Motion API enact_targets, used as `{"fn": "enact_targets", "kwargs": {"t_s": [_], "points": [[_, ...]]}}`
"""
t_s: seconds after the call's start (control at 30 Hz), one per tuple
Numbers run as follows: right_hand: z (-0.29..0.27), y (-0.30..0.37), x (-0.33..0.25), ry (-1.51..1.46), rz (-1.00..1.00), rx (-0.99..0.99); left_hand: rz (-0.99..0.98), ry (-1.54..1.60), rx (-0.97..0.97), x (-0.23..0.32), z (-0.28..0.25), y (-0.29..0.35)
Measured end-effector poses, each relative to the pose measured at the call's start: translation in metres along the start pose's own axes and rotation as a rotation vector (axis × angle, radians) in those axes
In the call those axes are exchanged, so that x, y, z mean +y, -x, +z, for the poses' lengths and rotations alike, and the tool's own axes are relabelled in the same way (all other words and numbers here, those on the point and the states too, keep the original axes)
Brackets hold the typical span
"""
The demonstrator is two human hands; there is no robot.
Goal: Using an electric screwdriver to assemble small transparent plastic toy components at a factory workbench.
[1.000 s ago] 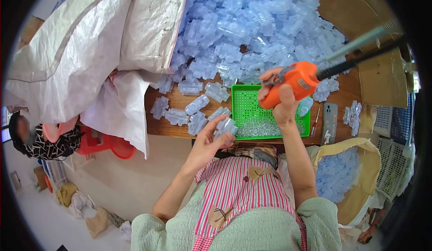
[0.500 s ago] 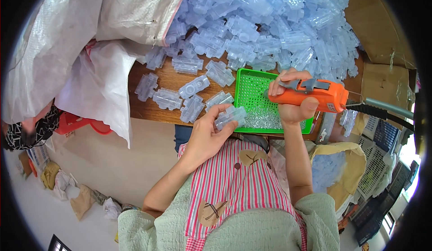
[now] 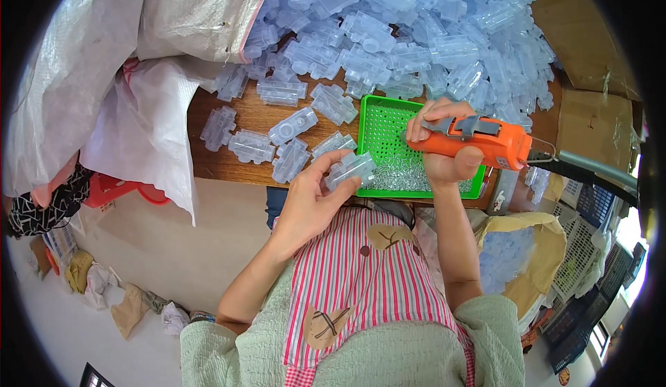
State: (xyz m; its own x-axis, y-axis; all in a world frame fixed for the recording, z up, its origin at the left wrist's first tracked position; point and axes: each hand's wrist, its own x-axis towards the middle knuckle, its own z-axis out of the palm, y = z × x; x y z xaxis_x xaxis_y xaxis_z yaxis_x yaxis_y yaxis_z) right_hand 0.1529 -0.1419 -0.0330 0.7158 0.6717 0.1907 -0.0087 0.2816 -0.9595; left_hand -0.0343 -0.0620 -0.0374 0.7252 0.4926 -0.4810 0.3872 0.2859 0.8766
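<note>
Between the thumb and fingers of my left hand [image 3: 310, 196] is a clear plastic housing [image 3: 352, 172], held at the left front corner of a green tray [image 3: 362, 133]. My right hand [image 3: 444, 158] is wrapped round an orange electric screwdriver [image 3: 496, 144], its grey lever uppermost and its cable running off to the right. The driver's front end points left, over the tray; its tip is hard to make out. Many small silvery screws [image 3: 399, 177] lie in the near part of the perforated tray. Several loose clear housings [image 3: 293, 125] rest on the wooden table left of it.
A large heap of clear housings [image 3: 416, 26] covers the table's far side. White woven sacks [image 3: 201, 15] hang over the left end. Cardboard [image 3: 593, 130] stands at the right, above an open yellowish sack [image 3: 541, 245] of clear parts. Another person's arm [image 3: 59, 186] shows at far left.
The whole scene has shifted slightly left and up in the picture. Both hands keep their grips, the housing and the screwdriver staying in nearly the same places over the tray.
</note>
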Motion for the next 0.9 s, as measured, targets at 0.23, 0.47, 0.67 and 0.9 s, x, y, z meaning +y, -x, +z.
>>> {"fn": "enact_targets", "kwargs": {"t_s": [0.23, 0.47, 0.67, 0.9], "points": [[-0.001, -0.004, -0.045, -0.267, -0.043, -0.221, 0.02, 0.193, -0.022, -0.005, 0.001, -0.003], [0.032, 0.009, -0.062, -0.387, 0.06, -0.288, 0.053, 0.13, -0.016, -0.007, 0.002, -0.003], [0.042, 0.01, -0.053, -0.265, 0.015, -0.224, 0.07, 0.182, 0.0, -0.009, 0.003, -0.002], [0.038, 0.013, -0.046, -0.135, 0.052, -0.391, 0.091, -0.008, 0.032, -0.001, 0.001, -0.002]]}}
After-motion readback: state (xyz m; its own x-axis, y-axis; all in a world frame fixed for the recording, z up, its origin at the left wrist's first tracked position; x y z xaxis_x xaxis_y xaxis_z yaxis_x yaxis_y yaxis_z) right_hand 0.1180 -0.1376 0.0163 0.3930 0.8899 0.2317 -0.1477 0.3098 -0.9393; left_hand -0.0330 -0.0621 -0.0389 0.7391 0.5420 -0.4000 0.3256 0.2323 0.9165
